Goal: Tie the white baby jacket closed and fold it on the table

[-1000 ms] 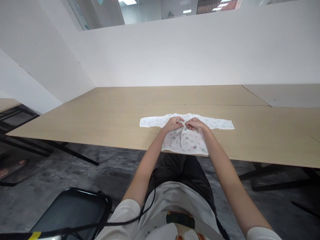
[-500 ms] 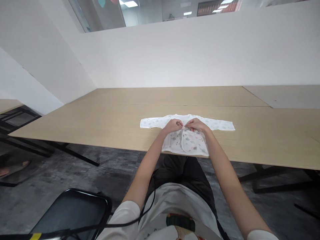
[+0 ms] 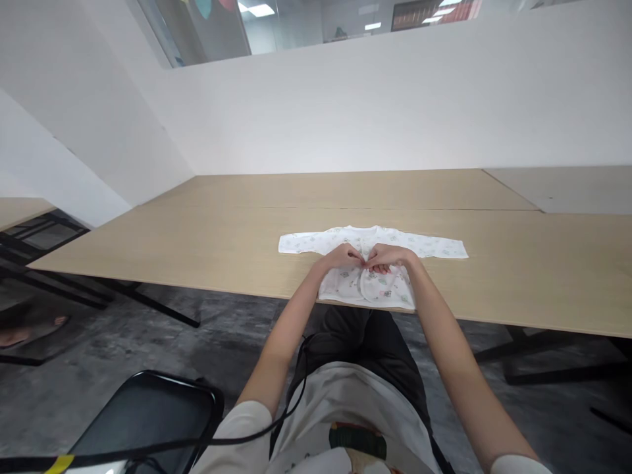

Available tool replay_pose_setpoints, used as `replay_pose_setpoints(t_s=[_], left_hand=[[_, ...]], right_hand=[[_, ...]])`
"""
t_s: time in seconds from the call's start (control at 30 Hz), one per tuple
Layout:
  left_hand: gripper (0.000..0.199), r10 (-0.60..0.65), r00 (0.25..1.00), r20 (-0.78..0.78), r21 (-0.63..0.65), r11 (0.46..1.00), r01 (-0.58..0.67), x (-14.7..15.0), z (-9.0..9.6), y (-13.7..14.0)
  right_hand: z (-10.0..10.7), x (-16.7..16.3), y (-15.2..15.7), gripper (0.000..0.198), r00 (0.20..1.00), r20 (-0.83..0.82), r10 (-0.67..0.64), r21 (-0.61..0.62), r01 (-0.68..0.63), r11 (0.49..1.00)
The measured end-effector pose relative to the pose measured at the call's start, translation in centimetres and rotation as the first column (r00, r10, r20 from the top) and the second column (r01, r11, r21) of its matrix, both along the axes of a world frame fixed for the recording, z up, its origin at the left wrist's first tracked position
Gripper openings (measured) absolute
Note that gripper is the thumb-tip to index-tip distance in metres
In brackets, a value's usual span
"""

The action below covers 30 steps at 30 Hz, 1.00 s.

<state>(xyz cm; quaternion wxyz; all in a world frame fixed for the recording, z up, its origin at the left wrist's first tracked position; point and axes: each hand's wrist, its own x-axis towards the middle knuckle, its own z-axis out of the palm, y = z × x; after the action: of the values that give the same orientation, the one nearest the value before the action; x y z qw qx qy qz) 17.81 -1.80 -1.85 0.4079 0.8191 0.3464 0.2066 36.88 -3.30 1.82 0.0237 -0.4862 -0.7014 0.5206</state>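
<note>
Baby shirt (image 3: 373, 266) lies flat at frame centre on our table (image 3: 197, 243); our left hand (image 3: 342, 255) and right hand (image 3: 388, 255) pinch its front together.

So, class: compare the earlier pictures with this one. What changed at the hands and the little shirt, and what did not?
Both hands slid a little down the front opening towards the person: the left hand and right hand now pinch the baby shirt lower, still touching each other. The shirt stays flat on the table, sleeves spread out to both sides.
</note>
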Motion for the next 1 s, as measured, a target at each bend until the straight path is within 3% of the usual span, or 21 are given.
replay_pose_setpoints(t_s=[0.17,0.3,0.47,0.7,1.0], left_hand=[[0.027,-0.033,0.999,-0.017,0.034,0.999,0.034,0.0,0.4,-0.4],[0.028,-0.058,0.998,-0.028,0.053,0.997,0.059,0.0,0.6,-0.7],[0.025,-0.082,0.997,0.007,0.020,0.996,0.082,0.4,0.7,-0.9],[0.029,-0.111,0.993,-0.032,-0.006,0.994,0.111,0.5,0.6,-0.6],[0.018,-0.123,0.987,0.106,-0.116,0.984,0.135,0.3,1.6,-0.6]], right_hand=[[0.0,0.4,0.1,0.016,1.000,0.002,-0.001,-0.034,0.002,0.999],[0.1,0.4,0.1,0.022,1.000,-0.004,-0.010,-0.048,0.010,0.999],[0.3,0.3,0.0,0.035,1.000,0.019,0.006,-0.020,-0.006,1.000],[0.3,1.0,0.2,0.029,0.997,-0.016,0.078,-0.010,-0.078,0.997],[0.2,1.8,0.7,0.035,0.993,-0.071,0.098,-0.016,-0.099,0.995]])
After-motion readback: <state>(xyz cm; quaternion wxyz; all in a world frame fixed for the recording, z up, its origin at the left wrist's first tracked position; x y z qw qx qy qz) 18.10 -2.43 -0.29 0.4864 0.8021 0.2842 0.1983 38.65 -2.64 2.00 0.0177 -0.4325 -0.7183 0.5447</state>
